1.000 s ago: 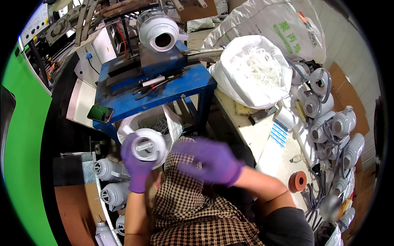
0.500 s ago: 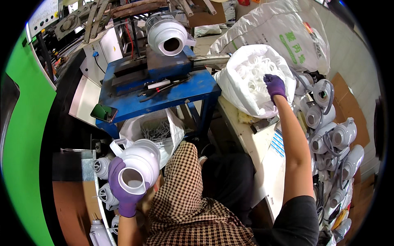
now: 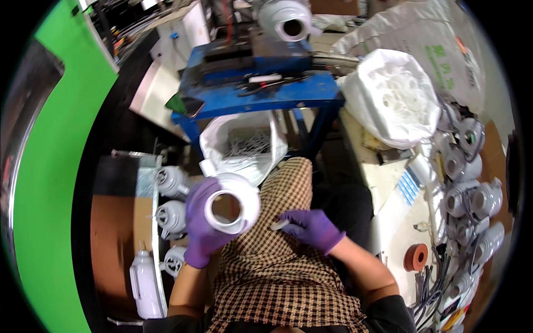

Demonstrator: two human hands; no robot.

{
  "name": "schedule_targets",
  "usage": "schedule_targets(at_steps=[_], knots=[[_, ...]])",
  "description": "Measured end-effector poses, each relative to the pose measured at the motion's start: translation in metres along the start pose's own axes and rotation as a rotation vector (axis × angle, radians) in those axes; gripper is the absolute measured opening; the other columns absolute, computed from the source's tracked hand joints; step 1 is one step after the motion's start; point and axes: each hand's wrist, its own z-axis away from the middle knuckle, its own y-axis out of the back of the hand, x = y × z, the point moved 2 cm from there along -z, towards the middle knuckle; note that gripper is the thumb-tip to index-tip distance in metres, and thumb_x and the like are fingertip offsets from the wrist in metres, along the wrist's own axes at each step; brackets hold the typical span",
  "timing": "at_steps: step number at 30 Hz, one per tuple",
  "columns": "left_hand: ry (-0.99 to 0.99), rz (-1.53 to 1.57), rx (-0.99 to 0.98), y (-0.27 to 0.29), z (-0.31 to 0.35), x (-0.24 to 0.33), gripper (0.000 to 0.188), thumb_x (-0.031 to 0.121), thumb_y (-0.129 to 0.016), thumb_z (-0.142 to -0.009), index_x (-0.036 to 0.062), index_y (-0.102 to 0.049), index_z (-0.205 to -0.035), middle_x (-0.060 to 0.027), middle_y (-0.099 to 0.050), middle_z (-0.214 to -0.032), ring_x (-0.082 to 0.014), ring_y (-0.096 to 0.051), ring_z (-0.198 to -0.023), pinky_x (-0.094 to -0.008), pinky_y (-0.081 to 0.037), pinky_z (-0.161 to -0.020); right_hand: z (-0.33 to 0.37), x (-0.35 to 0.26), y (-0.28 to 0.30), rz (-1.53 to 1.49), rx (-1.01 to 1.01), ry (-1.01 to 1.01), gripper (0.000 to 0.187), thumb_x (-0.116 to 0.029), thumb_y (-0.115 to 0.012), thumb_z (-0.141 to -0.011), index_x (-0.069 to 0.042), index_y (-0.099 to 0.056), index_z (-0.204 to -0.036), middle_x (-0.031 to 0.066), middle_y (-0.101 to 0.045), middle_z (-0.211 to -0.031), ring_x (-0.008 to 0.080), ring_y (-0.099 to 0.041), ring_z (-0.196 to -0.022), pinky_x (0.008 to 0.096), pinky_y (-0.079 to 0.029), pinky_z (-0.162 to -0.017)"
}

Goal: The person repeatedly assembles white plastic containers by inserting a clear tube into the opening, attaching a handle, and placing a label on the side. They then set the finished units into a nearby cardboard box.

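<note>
My left hand, in a purple glove, grips a pale grey plastic jug body by its side. Its round opening faces up toward me, and a handle sticks out at the far left. Just right of the jug, above my checked apron, is my right hand, also purple-gloved. A small white plastic ring is pinched between its thumb and fingers. Many similar white rings fill a white sack at the far right.
A blue metal table ahead carries another jug body, pliers and a phone. Beneath it stands a sack of thin grey pieces. More jug bodies line the left and right. A brown roll lies on the right bench.
My right hand has come back from the sack of rings to beside the jug, now holding a ring. The jug has tipped so its opening faces me more. The whole view has shifted.
</note>
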Motion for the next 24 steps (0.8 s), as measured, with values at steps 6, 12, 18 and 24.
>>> schedule_targets(at_steps=[6, 12, 18, 24], knots=[[0.023, 0.094, -0.072, -0.001, -0.003, 0.006, 0.069, 0.026, -0.095, -0.061, 0.0006, -0.065, -0.118, -0.0197, -0.066, -0.12, -0.04, -0.064, -0.111, -0.0488, -0.048, -0.099, -0.016, -0.035, 0.001, 0.775, 0.426, 0.324, 0.017, -0.017, -0.079, -0.079, -0.008, -0.068, -0.089, 0.0062, -0.063, -0.111, 0.0269, -0.066, -0.1, 0.0409, -0.055, -0.078], [-0.043, 0.108, -0.069, -0.011, -0.012, 0.011, 0.069, 0.023, -0.093, -0.062, 0.0001, -0.064, -0.12, -0.0193, -0.066, -0.121, -0.0408, -0.064, -0.112, -0.0501, -0.047, -0.101, -0.036, -0.072, 0.016, -0.226, 0.151, 0.408, 0.033, -0.003, -0.078, -0.083, -0.003, -0.073, -0.116, 0.0127, -0.071, -0.103, 0.0261, -0.072, -0.087, 0.0302, -0.058, -0.075], [-0.132, 0.079, -0.078, -0.015, -0.016, 0.009, 0.07, 0.025, -0.09, -0.062, 0.0001, -0.063, -0.121, -0.0197, -0.066, -0.123, -0.0418, -0.063, -0.113, -0.0521, -0.047, -0.1, -0.049, -0.1, 0.008, 0.052, 0.171, 0.476, 0.037, 0.012, -0.067, -0.07, -0.002, -0.075, -0.103, 0.0149, -0.075, -0.109, 0.0303, -0.076, -0.094, 0.0326, -0.062, -0.08], [-0.181, 0.095, -0.178, -0.025, -0.019, 0.026, 0.068, 0.023, -0.086, -0.06, 0.0033, -0.064, -0.121, -0.0158, -0.065, -0.126, -0.0382, -0.062, -0.12, -0.0543, -0.045, -0.105, -0.051, -0.097, 0.0, 0.239, 0.144, 0.239, 0.015, 0.001, -0.068, -0.068, -0.005, -0.067, -0.082, 0.0114, -0.066, -0.08, 0.0334, -0.067, -0.071, 0.0409, -0.055, -0.063]])
